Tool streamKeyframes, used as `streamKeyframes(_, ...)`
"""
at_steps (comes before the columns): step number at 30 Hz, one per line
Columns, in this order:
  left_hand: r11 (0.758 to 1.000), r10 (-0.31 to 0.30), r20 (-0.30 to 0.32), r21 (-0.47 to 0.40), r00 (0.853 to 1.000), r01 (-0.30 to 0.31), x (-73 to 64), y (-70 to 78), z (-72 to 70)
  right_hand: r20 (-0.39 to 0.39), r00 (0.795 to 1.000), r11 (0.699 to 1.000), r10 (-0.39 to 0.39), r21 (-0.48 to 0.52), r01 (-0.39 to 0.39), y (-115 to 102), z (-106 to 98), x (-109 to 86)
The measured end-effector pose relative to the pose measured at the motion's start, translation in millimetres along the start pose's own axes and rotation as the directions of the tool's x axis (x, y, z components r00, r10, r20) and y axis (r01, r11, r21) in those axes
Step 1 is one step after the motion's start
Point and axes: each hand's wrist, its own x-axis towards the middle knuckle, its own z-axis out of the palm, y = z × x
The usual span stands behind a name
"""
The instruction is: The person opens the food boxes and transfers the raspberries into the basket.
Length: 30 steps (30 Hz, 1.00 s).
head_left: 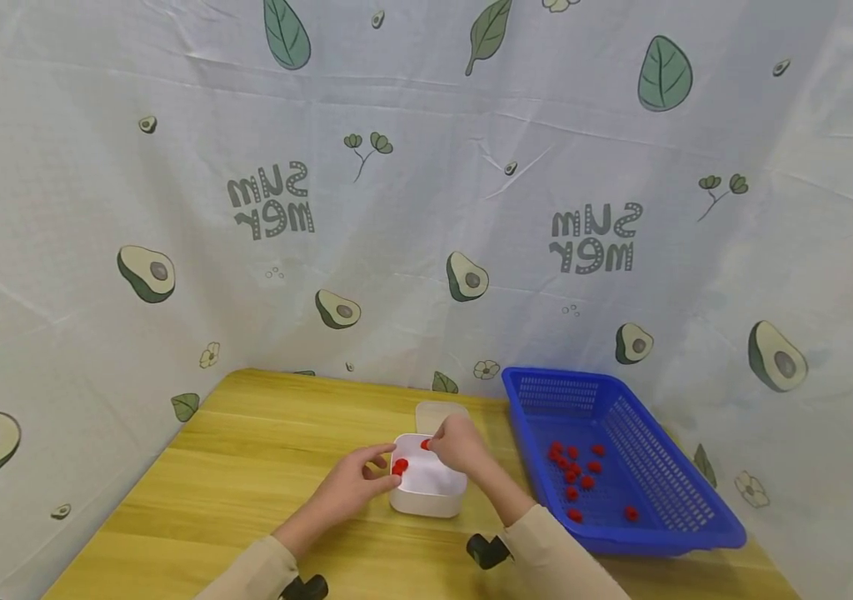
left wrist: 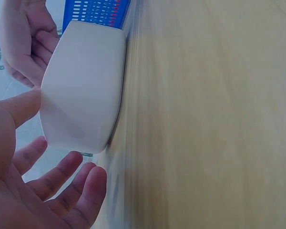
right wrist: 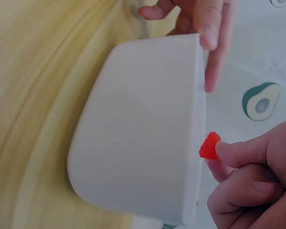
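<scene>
Two red berries show at the white box [head_left: 428, 492] in the head view: one [head_left: 400, 467] at its left rim by the left hand [head_left: 355, 483], and one [head_left: 425, 445] at the fingertips of the right hand [head_left: 460, 446] over the box's far edge.

I note the right grip first. In the right wrist view the right hand [right wrist: 257, 181] pinches a small red berry [right wrist: 209, 146] between thumb and finger, its other fingers curled, just beside the box rim [right wrist: 198, 129]. The berry is above the opening side of the box, not resting in it as far as I can tell.

Left grip: in the left wrist view the left hand [left wrist: 33, 186] is spread, fingers relaxed and apart, thumb close to the box wall [left wrist: 81, 90]. I see nothing clasped in it. Whether the berry at the left rim touches those fingers I cannot tell.

The box stands on the yellow wooden desk [head_left: 246, 450], near its middle. A pale lid [head_left: 437, 411] lies just behind the box. A blue basket [head_left: 666, 500] sits to the right of the box, near it, with about a dozen more red berries [head_left: 575, 475] scattered on its floor. A cloth printed with avocados [head_left: 426, 208] hangs behind and around the desk.
</scene>
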Motion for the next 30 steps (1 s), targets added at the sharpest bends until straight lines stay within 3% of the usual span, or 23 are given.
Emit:
streamKeyframes(11, 1.000, -0.020, 0.001, 0.002, 1.000, 0.020, -1.5, 1.3, 0.3, -0.032, 1.000, 1.000, 0.000, -0.004, 0.000, 12, -40, -5.2)
streamKeyframes(20, 1.000, -0.002, 0.001, -0.013, 1.000, 0.002, -0.5, 0.6, -0.2, -0.041, 0.999, 0.998, 0.035, 0.062, -0.032, 32, -69, -6.6)
streamKeyframes(30, 1.000, -0.011, 0.004, -0.016, 1.000, 0.011, -0.9, 0.6, -0.6, -0.051, 0.997, 0.998, 0.050, 0.042, -0.048, 54, -98, -8.5)
